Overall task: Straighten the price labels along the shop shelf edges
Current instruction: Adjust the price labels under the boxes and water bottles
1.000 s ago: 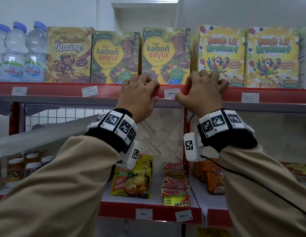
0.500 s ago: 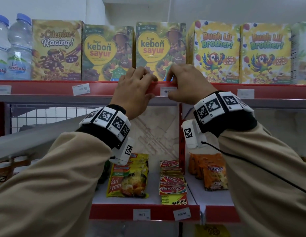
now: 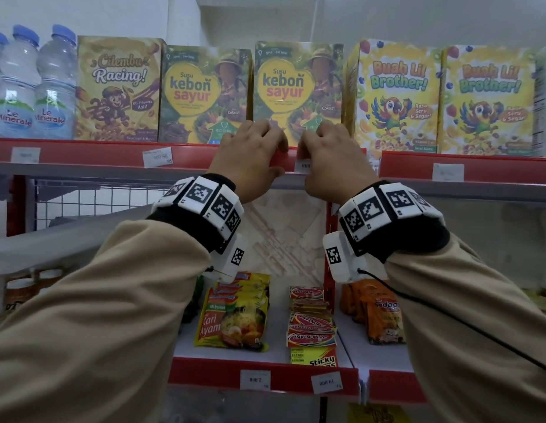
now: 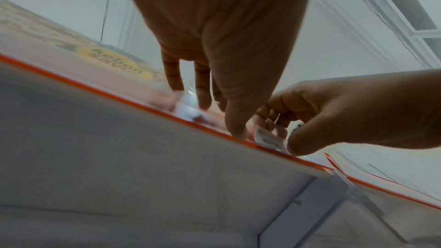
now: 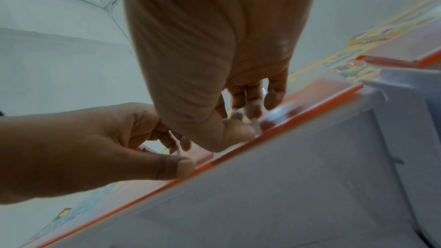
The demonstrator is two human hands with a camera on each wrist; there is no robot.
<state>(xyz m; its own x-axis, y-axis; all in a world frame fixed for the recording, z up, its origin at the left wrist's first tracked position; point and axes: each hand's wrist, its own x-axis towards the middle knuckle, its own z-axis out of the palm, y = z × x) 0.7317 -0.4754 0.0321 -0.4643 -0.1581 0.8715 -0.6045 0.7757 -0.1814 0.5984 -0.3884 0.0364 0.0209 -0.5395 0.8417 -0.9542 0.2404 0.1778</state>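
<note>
**Onlooker 1:** Both hands sit curled on the red shelf edge (image 3: 186, 157). Left hand (image 3: 250, 157): fingers hooked over the top of the strip, thumb tip pressed against its lower lip, as the left wrist view shows. Right hand (image 3: 332, 160): fingers folded over the top of the price label (image 3: 302, 166), thumb at its lower corner.

**Onlooker 2:** So the label lies between the two thumbs?

**Onlooker 1:** Just beside the left thumb, under the right fingers. Only its lower half shows from the head view. Whether the right hand truly pinches it or merely presses it, I judge a pinch, but motion blur leaves doubt.

**Onlooker 2:** How would it handle?

**Onlooker 1:** Likely a thin paper slip: very light, limp, easily creased or torn. Best taken by its side edges or nudged flat with fingertip pads, the strip steadied by the other hand.

**Onlooker 2:** And its neighbours?

**Onlooker 1:** A tilted label (image 3: 157, 157) sits well to the left of the left hand; cereal boxes (image 3: 296, 93) stand directly behind the fingers.
</note>
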